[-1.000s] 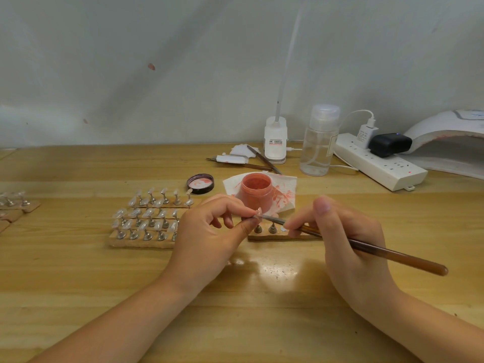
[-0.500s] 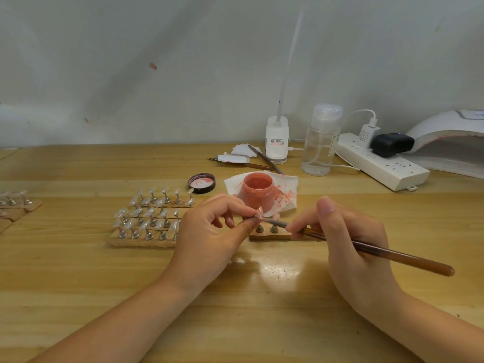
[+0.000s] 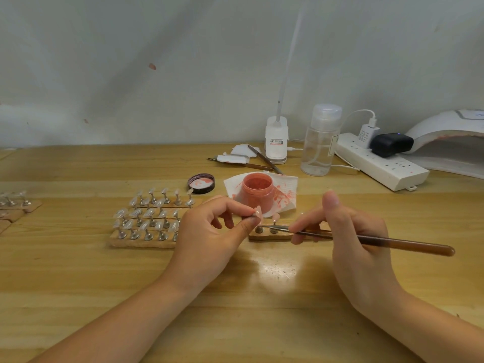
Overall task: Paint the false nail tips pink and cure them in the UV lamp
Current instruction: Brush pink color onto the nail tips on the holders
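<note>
Brush (image 3: 366, 238): long axis nearly level, bristle end pointing left, handle trailing right; pinched by right hand (image 3: 351, 247) fingers. Nail tip (image 3: 258, 212): pinched between left hand (image 3: 209, 231) thumb and forefinger, just left of bristles.

A wooden tabletop (image 3: 78, 271) carries a rack (image 3: 142, 241) of clear tips at 9 o'clock of centre, a small strip (image 3: 269, 235) at centre, a lid (image 3: 201, 183) and a tissue (image 3: 286, 191) under the jar at 12, and a bottle (image 3: 318, 153), power strip (image 3: 379, 163) and lamp (image 3: 450, 145) toward 2.
</note>
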A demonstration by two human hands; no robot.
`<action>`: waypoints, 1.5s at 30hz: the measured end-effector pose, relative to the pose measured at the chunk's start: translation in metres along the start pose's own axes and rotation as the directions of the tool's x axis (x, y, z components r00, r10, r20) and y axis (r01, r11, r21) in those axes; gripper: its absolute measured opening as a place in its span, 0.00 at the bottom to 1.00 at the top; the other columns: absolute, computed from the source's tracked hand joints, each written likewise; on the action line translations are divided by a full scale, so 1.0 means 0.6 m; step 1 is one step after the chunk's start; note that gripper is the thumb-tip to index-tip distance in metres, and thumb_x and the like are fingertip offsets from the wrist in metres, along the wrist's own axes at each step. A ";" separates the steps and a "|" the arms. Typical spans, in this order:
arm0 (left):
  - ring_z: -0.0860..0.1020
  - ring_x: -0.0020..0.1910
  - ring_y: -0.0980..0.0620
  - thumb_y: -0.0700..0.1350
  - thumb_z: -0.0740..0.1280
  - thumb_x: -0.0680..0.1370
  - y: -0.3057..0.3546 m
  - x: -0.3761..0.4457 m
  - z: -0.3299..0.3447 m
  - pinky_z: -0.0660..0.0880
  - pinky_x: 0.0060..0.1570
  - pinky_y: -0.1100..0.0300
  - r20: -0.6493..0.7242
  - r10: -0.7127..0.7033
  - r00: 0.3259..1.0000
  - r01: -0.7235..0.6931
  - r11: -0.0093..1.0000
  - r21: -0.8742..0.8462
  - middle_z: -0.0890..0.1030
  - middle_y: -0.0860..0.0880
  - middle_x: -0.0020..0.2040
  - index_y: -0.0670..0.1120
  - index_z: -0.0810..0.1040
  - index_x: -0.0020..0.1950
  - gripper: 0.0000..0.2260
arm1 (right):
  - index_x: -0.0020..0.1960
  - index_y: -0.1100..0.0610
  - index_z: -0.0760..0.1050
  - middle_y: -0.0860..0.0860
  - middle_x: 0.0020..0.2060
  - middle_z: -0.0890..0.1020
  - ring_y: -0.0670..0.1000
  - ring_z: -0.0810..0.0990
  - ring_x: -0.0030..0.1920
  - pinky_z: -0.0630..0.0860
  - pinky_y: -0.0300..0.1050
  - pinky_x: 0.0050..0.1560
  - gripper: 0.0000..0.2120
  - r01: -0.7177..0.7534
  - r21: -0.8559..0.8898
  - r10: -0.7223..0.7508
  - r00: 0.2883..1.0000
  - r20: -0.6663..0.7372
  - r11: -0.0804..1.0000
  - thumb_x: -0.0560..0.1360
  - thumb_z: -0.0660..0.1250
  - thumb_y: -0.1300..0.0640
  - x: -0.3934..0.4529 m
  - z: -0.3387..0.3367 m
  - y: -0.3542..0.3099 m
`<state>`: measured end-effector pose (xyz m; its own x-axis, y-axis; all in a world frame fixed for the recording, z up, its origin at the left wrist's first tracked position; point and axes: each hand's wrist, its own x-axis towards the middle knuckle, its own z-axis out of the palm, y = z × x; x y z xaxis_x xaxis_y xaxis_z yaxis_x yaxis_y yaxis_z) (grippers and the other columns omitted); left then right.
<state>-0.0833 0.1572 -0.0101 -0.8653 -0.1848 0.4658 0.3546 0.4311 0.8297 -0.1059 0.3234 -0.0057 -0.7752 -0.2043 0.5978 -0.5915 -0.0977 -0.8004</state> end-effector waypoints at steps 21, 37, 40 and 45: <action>0.70 0.33 0.60 0.53 0.70 0.64 -0.004 0.001 0.001 0.67 0.35 0.69 -0.001 0.005 1.000 -0.005 1.000 0.026 0.78 0.55 0.34 0.54 0.81 0.35 0.04 | 0.35 0.57 0.79 0.49 0.32 0.80 0.40 0.78 0.35 0.69 0.26 0.38 0.20 0.007 -0.090 -0.011 0.998 -0.055 0.996 0.76 0.54 0.50 0.004 0.000 0.007; 0.70 0.33 0.60 0.54 0.70 0.64 -0.004 0.001 0.000 0.67 0.35 0.66 0.004 -0.001 1.000 0.001 1.000 0.016 0.79 0.51 0.35 0.54 0.81 0.35 0.05 | 0.37 0.55 0.79 0.49 0.34 0.81 0.44 0.80 0.37 0.72 0.30 0.41 0.19 0.017 -0.136 -0.022 0.999 -0.034 0.991 0.76 0.54 0.48 0.004 -0.001 0.010; 0.70 0.33 0.59 0.54 0.70 0.63 -0.004 0.002 0.001 0.67 0.35 0.65 0.004 0.000 1.000 0.000 1.000 0.010 0.79 0.51 0.35 0.54 0.81 0.35 0.05 | 0.36 0.56 0.79 0.50 0.34 0.81 0.45 0.80 0.37 0.72 0.31 0.41 0.19 0.031 -0.123 -0.033 0.999 -0.015 0.992 0.76 0.55 0.49 0.003 0.000 0.008; 0.71 0.33 0.59 0.54 0.70 0.64 -0.003 0.001 0.000 0.67 0.35 0.67 0.011 0.004 1.000 -0.004 1.000 0.015 0.79 0.51 0.35 0.55 0.81 0.36 0.05 | 0.33 0.60 0.78 0.50 0.30 0.80 0.42 0.78 0.32 0.71 0.28 0.36 0.22 0.058 -0.021 -0.057 0.998 0.030 0.998 0.77 0.53 0.54 -0.001 -0.002 0.004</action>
<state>-0.0844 0.1561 -0.0110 -0.8678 -0.1738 0.4656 0.3525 0.4452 0.8232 -0.1072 0.3242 -0.0076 -0.7332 -0.2274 0.6409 -0.6397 -0.0888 -0.7634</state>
